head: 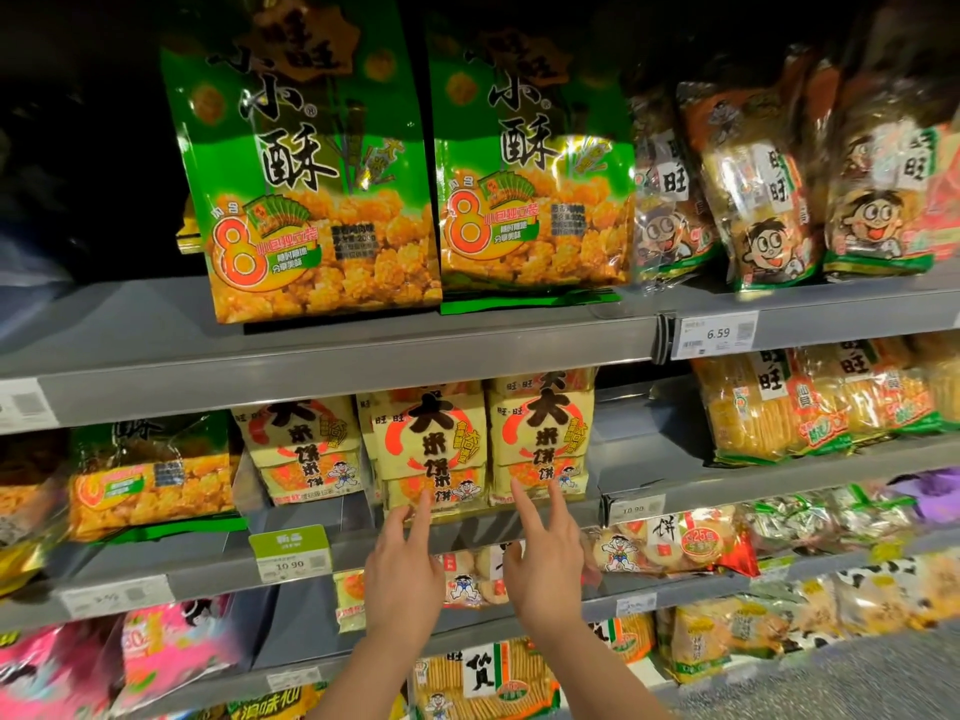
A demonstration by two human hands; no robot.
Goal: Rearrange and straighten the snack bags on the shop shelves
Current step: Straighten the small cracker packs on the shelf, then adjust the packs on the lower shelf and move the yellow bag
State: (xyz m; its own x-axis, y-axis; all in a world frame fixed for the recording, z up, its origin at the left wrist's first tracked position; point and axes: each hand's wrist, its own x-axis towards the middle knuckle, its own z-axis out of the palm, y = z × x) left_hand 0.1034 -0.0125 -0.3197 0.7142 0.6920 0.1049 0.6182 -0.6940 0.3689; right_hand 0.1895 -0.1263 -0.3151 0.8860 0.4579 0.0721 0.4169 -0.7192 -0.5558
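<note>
Three pale yellow rice-cracker bags stand side by side on the second shelf: the left bag (304,449), the middle bag (428,449) and the right bag (540,439). My left hand (402,569) reaches up with its fingers spread, the fingertips touching the bottom edge of the middle bag. My right hand (545,558) is also spread, two fingers raised against the bottom of the right bag. Neither hand grips anything. Two big green snack bags (311,189) (530,189) stand upright on the shelf above.
Clear bags of rice crackers (758,189) lean on the upper shelf at right. An orange-and-green bag (150,475) sits left of the yellow ones. Price tags (714,336) (290,553) hang on the grey shelf edges (332,376). Lower shelves hold more snack bags (675,543).
</note>
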